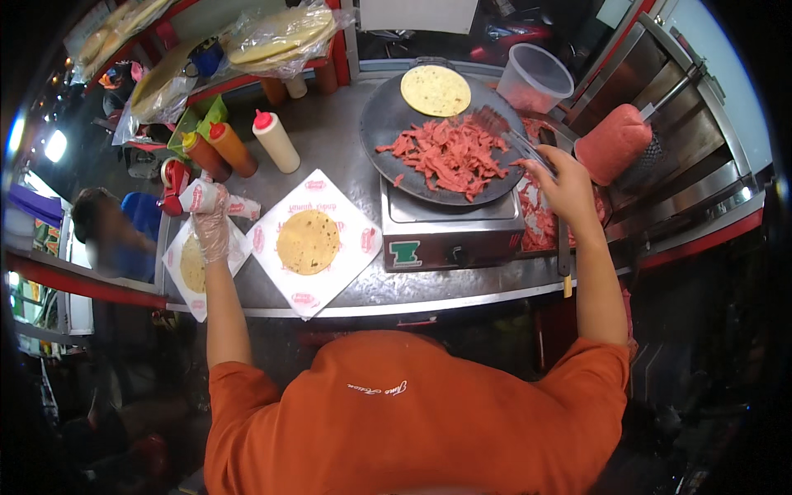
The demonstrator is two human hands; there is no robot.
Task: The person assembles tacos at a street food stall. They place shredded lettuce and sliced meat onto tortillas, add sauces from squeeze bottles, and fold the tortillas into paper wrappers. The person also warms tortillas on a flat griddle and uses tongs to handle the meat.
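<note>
My left hand (212, 227), in a clear plastic glove, grips a white squeeze bottle with a red cap (191, 196) above a flatbread (191, 264) lying on printed paper at the counter's left. A second flatbread (308, 241) rests on a larger paper sheet (355, 239) in the middle. My right hand (565, 186) holds metal tongs (503, 132), their tips at the right side of a pile of red meat strips (450, 153) on the round dark griddle (379, 124). A third flatbread (435, 90) warms at the griddle's far edge.
Three sauce bottles (231, 147) stand behind the papers. The griddle sits on a steel burner box (450, 235). A clear plastic tub (535, 78) and a pink meat block (612, 142) are at the right. Bagged flatbreads (280, 37) lie at the back. Another person (107, 235) stands left of the counter.
</note>
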